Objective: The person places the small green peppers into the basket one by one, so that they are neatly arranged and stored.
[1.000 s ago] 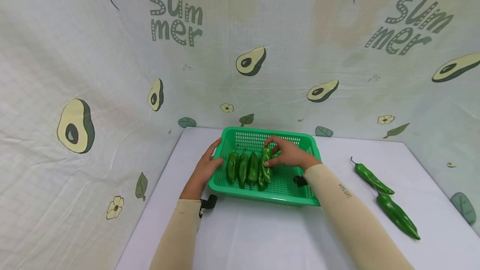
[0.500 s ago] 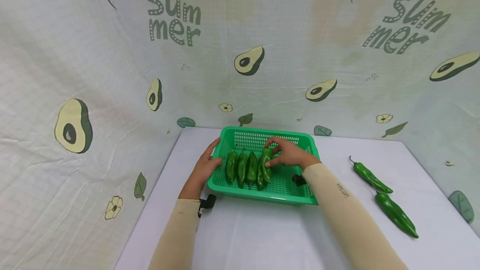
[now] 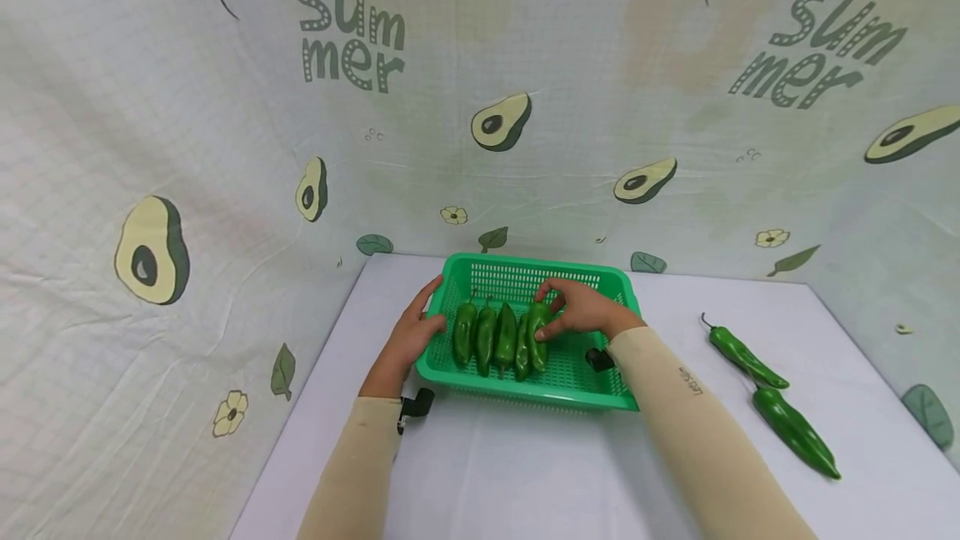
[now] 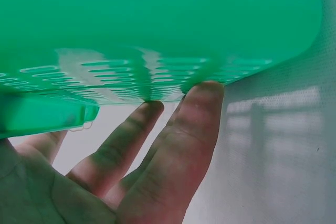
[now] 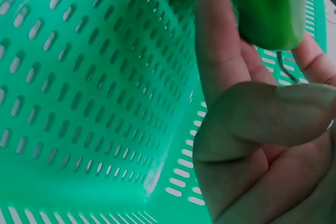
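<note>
Green pepper [image 3: 538,352] pinched by right hand [image 3: 581,309]; left hand [image 3: 411,335], fingers [image 4: 184,140] straight, at basket's [image 3: 585,398] 9 o'clock, palm [image 4: 31,192] visible only left-wrist.

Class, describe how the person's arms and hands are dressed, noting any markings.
The left hand and right hand are bare. The left sleeve and right sleeve are beige and fitted; small dark lettering marks the right one. A small black device is worn on each side.

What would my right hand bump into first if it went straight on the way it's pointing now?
With the held pepper between its fingers, your right hand would likely meet the next pepper to its left; any gap between them is hard to judge.
</note>
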The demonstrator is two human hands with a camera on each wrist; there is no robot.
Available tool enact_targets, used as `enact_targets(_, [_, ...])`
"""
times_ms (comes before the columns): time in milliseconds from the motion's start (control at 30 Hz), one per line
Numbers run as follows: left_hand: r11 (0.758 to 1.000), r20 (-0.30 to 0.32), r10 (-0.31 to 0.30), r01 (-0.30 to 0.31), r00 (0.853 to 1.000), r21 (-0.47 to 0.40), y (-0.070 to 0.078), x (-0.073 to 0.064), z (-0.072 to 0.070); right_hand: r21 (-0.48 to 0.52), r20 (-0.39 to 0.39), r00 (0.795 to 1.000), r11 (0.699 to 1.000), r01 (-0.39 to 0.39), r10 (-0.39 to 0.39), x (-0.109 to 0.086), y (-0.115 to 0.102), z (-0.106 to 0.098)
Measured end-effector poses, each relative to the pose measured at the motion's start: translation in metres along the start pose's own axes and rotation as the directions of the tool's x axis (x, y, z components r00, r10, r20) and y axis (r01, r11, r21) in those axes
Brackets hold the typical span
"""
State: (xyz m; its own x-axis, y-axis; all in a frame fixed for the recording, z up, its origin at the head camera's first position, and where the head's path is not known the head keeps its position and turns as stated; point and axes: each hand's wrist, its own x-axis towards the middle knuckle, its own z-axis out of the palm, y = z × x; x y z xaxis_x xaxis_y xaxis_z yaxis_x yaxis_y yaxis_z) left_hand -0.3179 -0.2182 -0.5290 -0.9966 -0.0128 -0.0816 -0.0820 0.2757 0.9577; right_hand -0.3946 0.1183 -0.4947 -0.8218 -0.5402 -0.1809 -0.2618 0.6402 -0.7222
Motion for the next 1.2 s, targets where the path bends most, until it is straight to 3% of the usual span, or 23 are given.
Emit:
enact_targets(500, [1.0,-0.001,-0.006,0.006,1.0,-0.001,0.0014,-0.0023,0.0012,-0.11,0.007,1.0,0.994,-0.028,0.029,0.0004,0.0059,0.0042])
enact_targets(1200, [1.0,0.006,-0.007,0.007,1.0,-0.004,0.0018,-0.0014,0.0007,-0.155,-0.019,0.999,0.987,0.038,-0.042,0.0001,0.0021,0.0049])
